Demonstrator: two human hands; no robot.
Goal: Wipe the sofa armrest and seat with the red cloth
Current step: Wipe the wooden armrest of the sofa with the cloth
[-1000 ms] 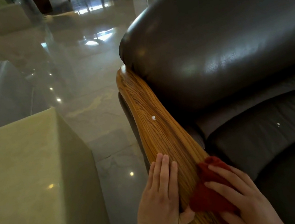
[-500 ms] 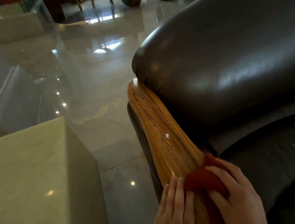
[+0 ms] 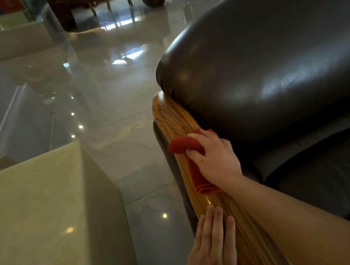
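Armrest (image 3: pixel 168 121): wooden, grained, running from near right to far centre, just left of the dark leather back cushion (image 3: pixel 274 63)

Cloth (image 3: pixel 183 145): red, folded, pressed flat on the armrest about midway along it; one end bunches ahead of the fingers, the other trails out behind the palm

Right hand (image 3: pixel 215 160): palm down on the cloth, grip loosely curled over it, fingers bent onto the front fold, pinning rather than pinching

Left hand (image 3: pixel 210 252): flat on the near end of the armrest, fingers straight and together, holding nothing; reads as a brace

Seat (image 3: pixel 332 179): dark, right of the armrest, a small pale speck on it; not yet touched by the cloth

Step in hand, by judgement: armrest wipe, mid-stroke

Next move calls for: steady downward pressure to the far rounded tip without letting the front fold roll under, then a shift right onto the seat
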